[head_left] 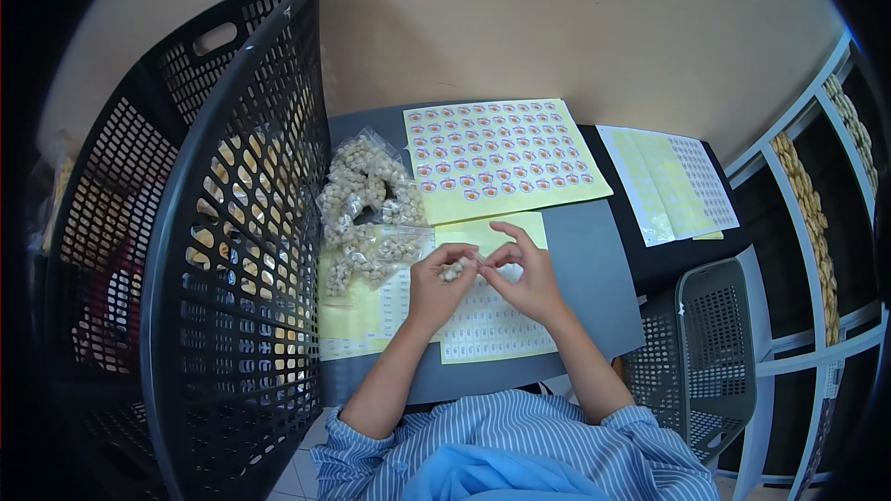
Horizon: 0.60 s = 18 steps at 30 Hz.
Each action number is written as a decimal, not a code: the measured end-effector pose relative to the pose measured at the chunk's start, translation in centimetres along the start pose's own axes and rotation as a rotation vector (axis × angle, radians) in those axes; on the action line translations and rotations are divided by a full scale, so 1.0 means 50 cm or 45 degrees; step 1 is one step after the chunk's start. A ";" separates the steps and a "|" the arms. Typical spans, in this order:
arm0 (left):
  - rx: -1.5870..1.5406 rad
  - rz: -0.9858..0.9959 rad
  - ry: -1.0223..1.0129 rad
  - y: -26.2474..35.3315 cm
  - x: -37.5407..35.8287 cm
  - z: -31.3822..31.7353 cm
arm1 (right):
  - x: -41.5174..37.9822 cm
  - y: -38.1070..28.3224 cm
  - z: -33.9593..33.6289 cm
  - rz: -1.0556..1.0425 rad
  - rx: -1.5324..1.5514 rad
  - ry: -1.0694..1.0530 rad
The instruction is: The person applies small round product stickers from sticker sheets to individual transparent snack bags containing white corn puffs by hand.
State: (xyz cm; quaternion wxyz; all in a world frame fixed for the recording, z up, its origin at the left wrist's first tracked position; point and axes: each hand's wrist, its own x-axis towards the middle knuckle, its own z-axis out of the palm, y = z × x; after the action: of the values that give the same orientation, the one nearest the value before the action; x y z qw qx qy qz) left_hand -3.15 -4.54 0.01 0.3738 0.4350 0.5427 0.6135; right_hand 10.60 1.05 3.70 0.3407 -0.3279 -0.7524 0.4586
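Note:
My left hand (440, 286) has its fingers closed around a small clear bag of pale, nut-like pieces (453, 272). Thumb and forefinger of my right hand (522, 280) pinch at the bag's upper edge, right beside my left fingertips, while its other fingers are raised. What exactly lies between the fingertips is too small to make out. Below both hands is a yellow-backed sheet of small white labels (497, 329). To the left, several similar filled bags (357, 187) lie heaped on the grey table, some on another label sheet (362, 323).
A sheet of round orange-and-white stickers (501, 153) lies behind the hands. Another partly used sheet (664, 186) is on the black surface at right. A tall dark crate (237, 213) walls off the left side. A grey basket (710, 343) and a white-framed rack (806, 250) stand right.

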 end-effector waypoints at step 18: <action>1.385 0.166 0.438 0.017 0.038 -0.075 | -0.593 0.413 -0.578 1.694 -1.452 1.208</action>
State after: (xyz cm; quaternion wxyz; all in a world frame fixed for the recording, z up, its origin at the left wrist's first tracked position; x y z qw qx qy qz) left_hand -7.29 -4.16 1.00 -0.0361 0.4913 0.8053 0.3299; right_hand 54.25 -1.84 -11.39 0.0712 -0.9469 -0.3092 -0.0526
